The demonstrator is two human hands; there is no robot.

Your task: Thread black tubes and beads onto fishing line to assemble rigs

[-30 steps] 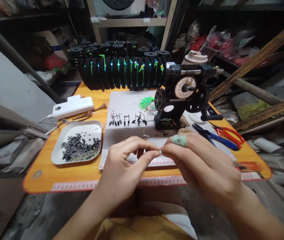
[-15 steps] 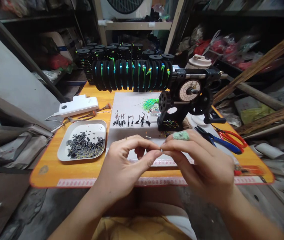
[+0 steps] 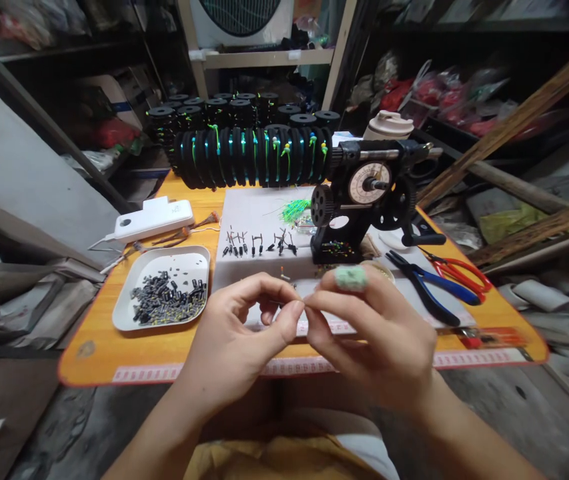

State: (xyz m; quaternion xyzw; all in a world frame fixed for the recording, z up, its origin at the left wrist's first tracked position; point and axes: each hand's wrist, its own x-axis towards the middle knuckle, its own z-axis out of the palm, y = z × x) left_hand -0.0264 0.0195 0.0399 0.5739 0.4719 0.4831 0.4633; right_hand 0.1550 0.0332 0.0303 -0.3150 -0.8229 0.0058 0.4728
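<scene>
Blue-handled, dark-nosed pliers (image 3: 417,274) now show more beyond the right hand (image 3: 384,337), closely pinched beside the pinched left hand (image 3: 239,343), any held piece indiscernible.

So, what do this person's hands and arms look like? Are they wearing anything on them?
The left hand and right hand wear no gloves. One finger of the right hand has a pale green, band-shaped wrap, perhaps tape or a bandage. No sleeves show on the left forearm or right forearm.
</scene>
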